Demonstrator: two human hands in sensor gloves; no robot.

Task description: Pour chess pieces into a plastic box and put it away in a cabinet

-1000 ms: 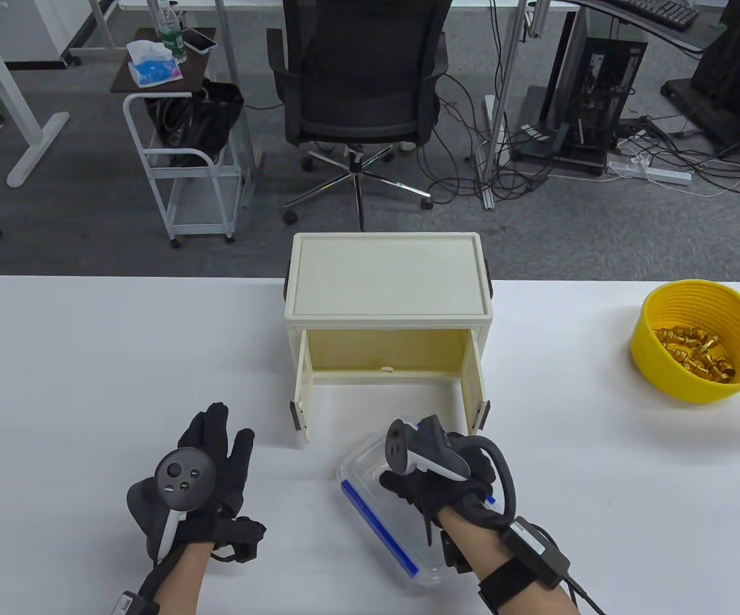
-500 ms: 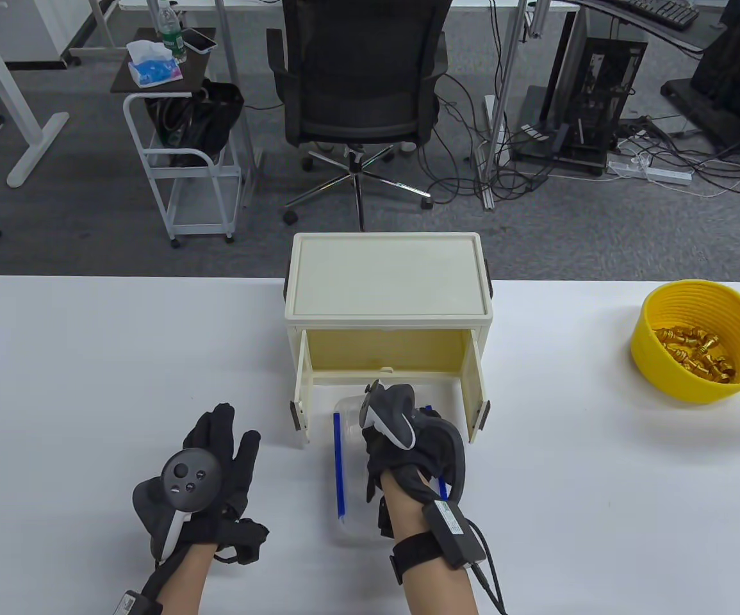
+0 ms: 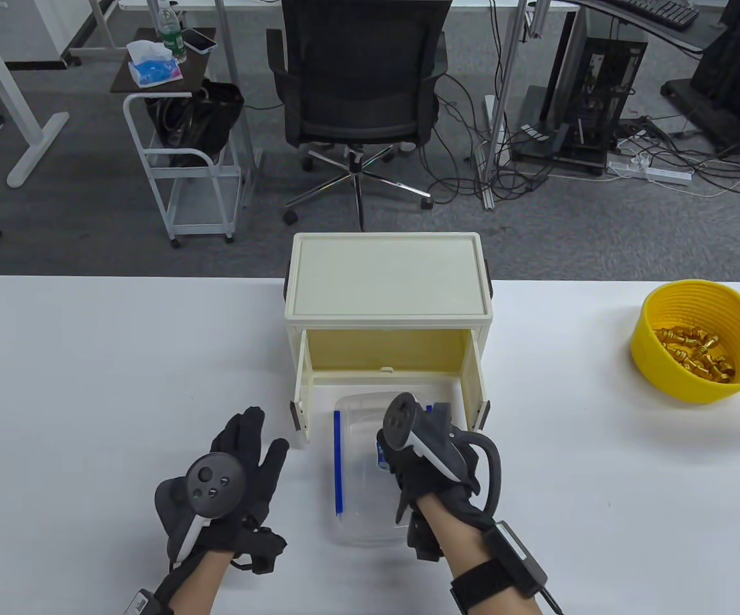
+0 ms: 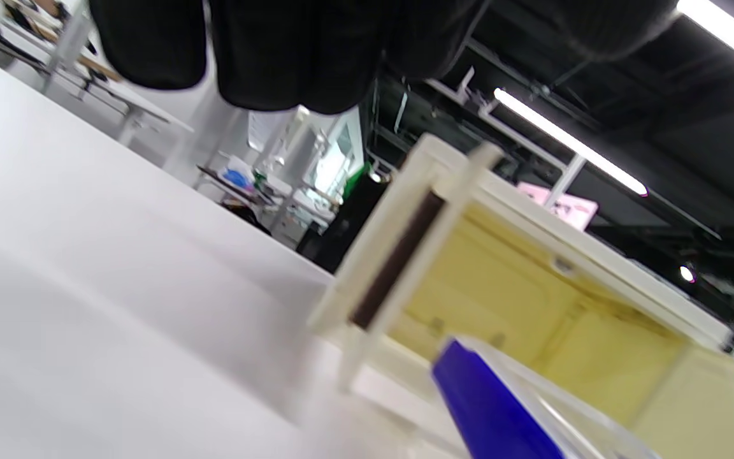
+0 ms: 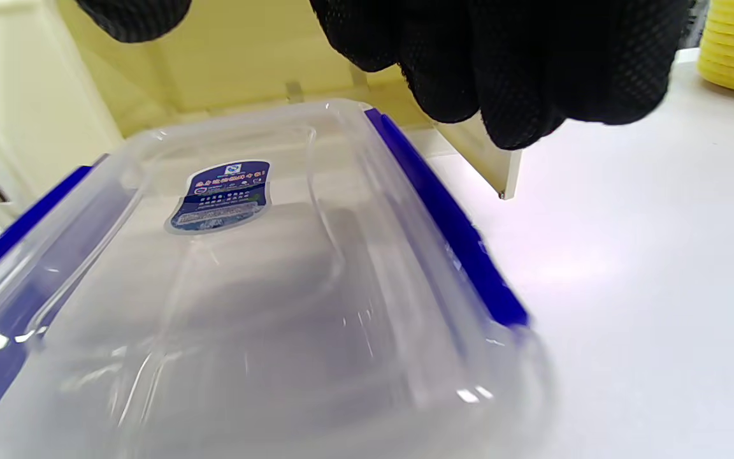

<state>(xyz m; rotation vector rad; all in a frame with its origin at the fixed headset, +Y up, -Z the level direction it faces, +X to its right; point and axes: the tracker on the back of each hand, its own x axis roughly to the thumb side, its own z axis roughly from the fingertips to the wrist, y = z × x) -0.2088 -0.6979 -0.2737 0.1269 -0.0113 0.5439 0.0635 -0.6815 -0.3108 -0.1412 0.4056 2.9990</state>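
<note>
A clear plastic box [image 3: 360,451] with blue clips lies on the white table [image 3: 88,384], its far end just at the mouth of the cream cabinet [image 3: 389,275], whose two doors stand open. My right hand [image 3: 411,474] hovers over the box's right half; in the right wrist view its fingers [image 5: 520,64] hang above the box [image 5: 246,287] with a gap. My left hand [image 3: 248,448] lies flat on the table left of the box, fingers spread. Gold chess pieces [image 3: 696,359] sit in a yellow bowl [image 3: 664,378] at the far right.
The left cabinet door [image 3: 302,384] stands between my left hand and the box. The left wrist view shows the cabinet [image 4: 532,287] and one blue clip [image 4: 494,408] close by. An office chair [image 3: 357,77] and a cart [image 3: 184,160] stand beyond the table.
The box turned from diagonal to lengthwise and slid toward the cabinet opening. My right hand then drew back slightly while the box stayed. My left hand moved right and forward.
</note>
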